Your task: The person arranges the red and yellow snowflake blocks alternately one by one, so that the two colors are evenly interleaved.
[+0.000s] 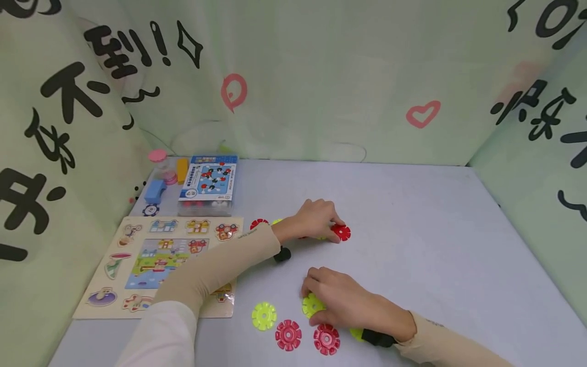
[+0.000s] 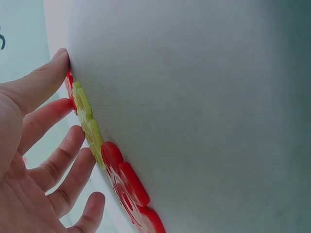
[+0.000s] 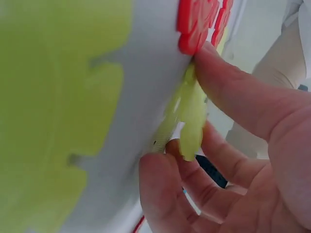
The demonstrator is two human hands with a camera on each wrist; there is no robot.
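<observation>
My left hand (image 1: 317,220) is at the far row of notched plastic discs, its thumb and index finger pinching the edges of a red disc (image 1: 341,233). In the left wrist view, a yellow-green disc (image 2: 88,124) and another red disc (image 2: 127,189) lie in line beside it, under the other fingers. My right hand (image 1: 341,300), nearer the front, grips a yellow-green disc (image 1: 313,305) between thumb and fingers; in the right wrist view this disc (image 3: 193,114) looks tilted. Close by lie a red disc (image 1: 327,339), a second red disc (image 1: 288,335) and a yellow-green disc (image 1: 264,316).
At left lies a wooden picture puzzle board (image 1: 135,272). Behind it stand a boxed molecule model set (image 1: 208,183), a blue block (image 1: 155,191), a yellow block (image 1: 182,171) and a pink-lidded jar (image 1: 158,157). Fabric walls (image 1: 321,102) enclose the table.
</observation>
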